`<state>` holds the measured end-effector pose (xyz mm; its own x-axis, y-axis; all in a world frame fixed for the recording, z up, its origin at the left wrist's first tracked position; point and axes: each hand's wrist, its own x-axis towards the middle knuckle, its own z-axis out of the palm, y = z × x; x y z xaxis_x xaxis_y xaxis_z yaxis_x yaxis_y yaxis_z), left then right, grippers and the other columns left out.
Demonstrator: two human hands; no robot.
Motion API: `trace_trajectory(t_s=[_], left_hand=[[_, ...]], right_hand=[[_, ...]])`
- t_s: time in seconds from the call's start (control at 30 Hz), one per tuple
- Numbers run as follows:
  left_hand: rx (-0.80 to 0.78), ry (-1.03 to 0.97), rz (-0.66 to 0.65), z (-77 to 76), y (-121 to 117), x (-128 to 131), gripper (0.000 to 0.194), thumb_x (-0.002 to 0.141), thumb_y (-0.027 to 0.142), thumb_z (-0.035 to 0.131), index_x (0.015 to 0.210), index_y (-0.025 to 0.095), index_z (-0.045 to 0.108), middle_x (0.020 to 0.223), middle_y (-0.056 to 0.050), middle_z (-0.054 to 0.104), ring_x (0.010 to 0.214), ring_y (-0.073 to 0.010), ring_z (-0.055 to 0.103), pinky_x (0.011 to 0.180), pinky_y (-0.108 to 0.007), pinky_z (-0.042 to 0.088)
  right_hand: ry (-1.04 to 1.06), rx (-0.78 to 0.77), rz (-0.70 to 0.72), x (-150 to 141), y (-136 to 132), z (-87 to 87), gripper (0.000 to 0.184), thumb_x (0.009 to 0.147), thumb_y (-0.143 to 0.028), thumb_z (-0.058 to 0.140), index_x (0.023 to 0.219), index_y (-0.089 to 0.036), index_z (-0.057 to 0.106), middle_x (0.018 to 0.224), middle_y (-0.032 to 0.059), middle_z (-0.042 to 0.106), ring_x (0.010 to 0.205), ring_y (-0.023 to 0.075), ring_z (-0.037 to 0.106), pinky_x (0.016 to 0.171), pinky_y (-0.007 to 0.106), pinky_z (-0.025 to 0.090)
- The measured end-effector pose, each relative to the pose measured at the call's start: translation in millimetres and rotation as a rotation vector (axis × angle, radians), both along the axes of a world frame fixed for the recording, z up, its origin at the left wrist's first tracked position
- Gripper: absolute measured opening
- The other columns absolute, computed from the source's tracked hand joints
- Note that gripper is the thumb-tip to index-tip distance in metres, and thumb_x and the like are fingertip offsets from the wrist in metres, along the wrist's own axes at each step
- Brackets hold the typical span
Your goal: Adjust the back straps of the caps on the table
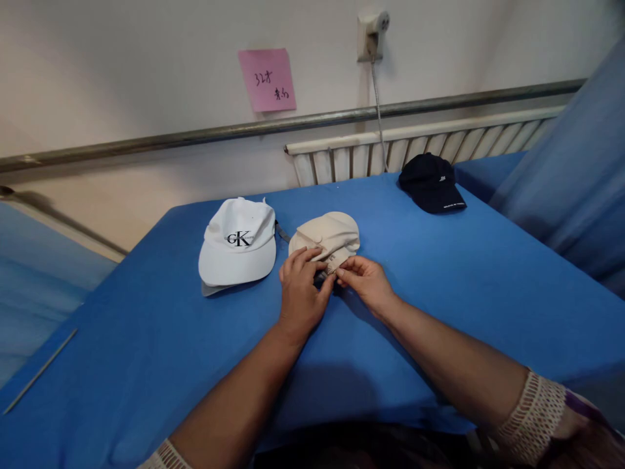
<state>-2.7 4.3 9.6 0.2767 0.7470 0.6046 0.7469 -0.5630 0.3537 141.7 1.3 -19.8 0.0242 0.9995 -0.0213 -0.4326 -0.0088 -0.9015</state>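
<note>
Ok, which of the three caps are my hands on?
The beige cap, touched by your left hand and right hand; the white cap and the dark cap lie untouched.

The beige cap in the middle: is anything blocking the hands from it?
Nothing visible is. The left hand and right hand are both at the near side of the beige cap. The white cap lies to its left and the dark cap farther back on the right, neither in between.

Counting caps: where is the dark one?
In the head view, the dark cap lies on the table, right of and beyond the beige cap, near the radiator.
</note>
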Motion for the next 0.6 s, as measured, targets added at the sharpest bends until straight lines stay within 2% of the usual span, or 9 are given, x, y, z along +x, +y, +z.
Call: trace_trajectory(t_s=[0.13, 0.27, 0.43, 0.6], left_hand=[[-0.059, -0.08, -0.031, -4.8, 5.3, -4.9, 0.01, 0.081, 0.027, 0.068, 0.086, 0.021, 0.062, 0.116, -0.008, 0.066, 0.119, -0.0258, 0.053, 0.101, -0.046, 0.04], [-0.11, -0.107, -0.068, -6.5, 4.9, -3.9, 0.01, 0.078, 0.024, 0.069, 0.081, 0.021, 0.06, 0.115, -0.008, 0.066, 0.118, -0.026, 0.053, 0.101, -0.047, 0.04], [-0.161, -0.19, -0.071, -7.6, 2.6, 1.1, 0.012, 0.075, 0.021, 0.07, 0.077, 0.02, 0.058, 0.116, -0.009, 0.065, 0.116, -0.0252, 0.054, 0.101, -0.045, 0.041], [-0.207, -0.286, -0.022, -10.1, 4.3, 1.0, 0.013, 0.072, 0.019, 0.07, 0.075, 0.019, 0.057, 0.113, -0.008, 0.067, 0.11, -0.0242, 0.058, 0.097, -0.044, 0.044]], right_hand=[[0.258, -0.171, 0.124, 5.4, -2.1, -0.4, 0.023, 0.067, -0.033, 0.081, 0.076, -0.017, 0.067, 0.067, -0.0008, 0.065, 0.058, 0.0089, 0.057, 0.057, 0.023, 0.047], [0.496, -0.354, 0.139, 11.6, 5.4, -5.9, 0.017, 0.072, -0.023, 0.078, 0.082, -0.016, 0.066, 0.07, -0.0008, 0.066, 0.056, 0.0075, 0.057, 0.053, 0.019, 0.048], [0.566, -0.332, 0.119, 14.0, 11.7, -9.3, 0.018, 0.067, -0.007, 0.075, 0.079, -0.016, 0.064, 0.069, -0.0021, 0.066, 0.054, 0.0065, 0.055, 0.051, 0.017, 0.048], [0.52, -0.242, 0.135, 9.9, 3.4, -3.2, 0.02, 0.065, -0.011, 0.079, 0.076, -0.017, 0.063, 0.071, -0.0023, 0.067, 0.058, 0.0072, 0.057, 0.056, 0.02, 0.049]])
